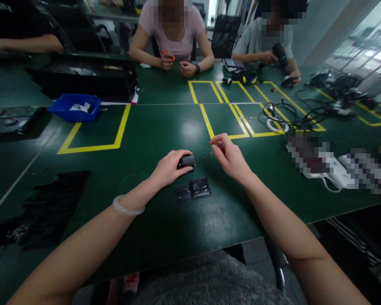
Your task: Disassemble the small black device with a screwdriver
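The left hand (pixel 169 166) grips a small black plastic case (pixel 187 161) over the green table (pixel 158 226), probably bracing it against the tool; black plastic parts (pixel 200 187) lie just nearer the body, seemingly within easy reach; the right hand (pixel 228 156) pinches a slim screwdriver (pixel 205 158), slanted so its tip points at the case's right end

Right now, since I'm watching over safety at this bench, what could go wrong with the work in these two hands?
The thin tool in the right hand points toward the left hand, so a slip might jab its fingers. The tool could also scratch the small black device, since its tip is at the device's edge. The flat black parts lie loose close by and might get knocked.
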Tool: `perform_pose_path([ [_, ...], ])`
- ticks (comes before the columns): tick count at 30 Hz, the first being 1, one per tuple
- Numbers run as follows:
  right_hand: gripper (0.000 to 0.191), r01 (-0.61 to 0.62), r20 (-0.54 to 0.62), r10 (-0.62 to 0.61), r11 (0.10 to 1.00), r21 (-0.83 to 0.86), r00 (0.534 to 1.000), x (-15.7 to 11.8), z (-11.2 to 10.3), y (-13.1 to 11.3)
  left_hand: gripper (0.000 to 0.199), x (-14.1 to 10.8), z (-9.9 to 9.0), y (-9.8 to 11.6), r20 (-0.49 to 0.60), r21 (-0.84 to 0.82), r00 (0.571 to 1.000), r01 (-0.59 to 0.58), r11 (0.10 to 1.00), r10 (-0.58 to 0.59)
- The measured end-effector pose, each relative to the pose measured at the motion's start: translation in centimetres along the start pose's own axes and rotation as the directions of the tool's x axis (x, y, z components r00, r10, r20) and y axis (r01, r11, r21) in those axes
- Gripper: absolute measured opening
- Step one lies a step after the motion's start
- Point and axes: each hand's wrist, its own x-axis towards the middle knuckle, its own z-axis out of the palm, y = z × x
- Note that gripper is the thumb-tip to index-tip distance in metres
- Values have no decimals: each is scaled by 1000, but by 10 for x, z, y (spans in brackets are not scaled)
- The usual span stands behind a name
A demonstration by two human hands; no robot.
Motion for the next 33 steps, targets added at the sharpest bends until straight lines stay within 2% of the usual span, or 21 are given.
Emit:
perform_pose_path([
  [6, 17, -34, -17, 34, 999, -33, 999, -1, -2, 0, 39, 0, 0, -1, 10, 12, 1000, 9, 1000, -9],
  [10, 12, -17, 19, 17, 1000, -9, 1000, -1, -3, -2, 39, 0, 0, -1, 13, 7, 1000, 7, 1000, -7],
  [17, 18, -21, 6, 21, 999, -43, 1000, 0, -2, -2, 39, 0, 0, -1, 7, 6, 1000, 5, 1000, -5],
  [33, 11, 18, 38, -16, 999, -48, 999, -2, -2, -7, 38, 0, 0, 0, 8, 10, 1000, 22, 1000, -22],
])
